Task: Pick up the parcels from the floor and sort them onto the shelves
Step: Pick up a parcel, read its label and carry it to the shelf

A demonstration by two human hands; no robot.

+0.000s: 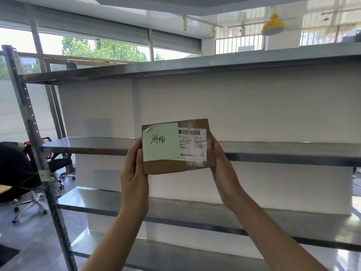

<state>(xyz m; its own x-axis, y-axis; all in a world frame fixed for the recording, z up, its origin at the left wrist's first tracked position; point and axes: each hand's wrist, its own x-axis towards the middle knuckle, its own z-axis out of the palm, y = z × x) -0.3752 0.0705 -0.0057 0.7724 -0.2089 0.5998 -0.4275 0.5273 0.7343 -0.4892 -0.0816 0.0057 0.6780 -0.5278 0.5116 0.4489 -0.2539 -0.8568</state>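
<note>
A brown cardboard parcel (166,166) is held up in front of a metal shelf rack. It carries a pale green note with black handwriting and a white barcode label. My left hand (134,173) grips its left edge, and my right hand (222,165) grips its right edge. The parcel hangs in the air at the height of the second shelf (88,145), in front of that shelf's front edge. No other parcel is in view.
The rack has a top shelf (175,69) above and two lower shelves (195,212) below, all bare metal. Its perforated upright post (31,124) stands at the left. Black office chairs (45,173) stand on the floor beyond the post. White panels back the rack.
</note>
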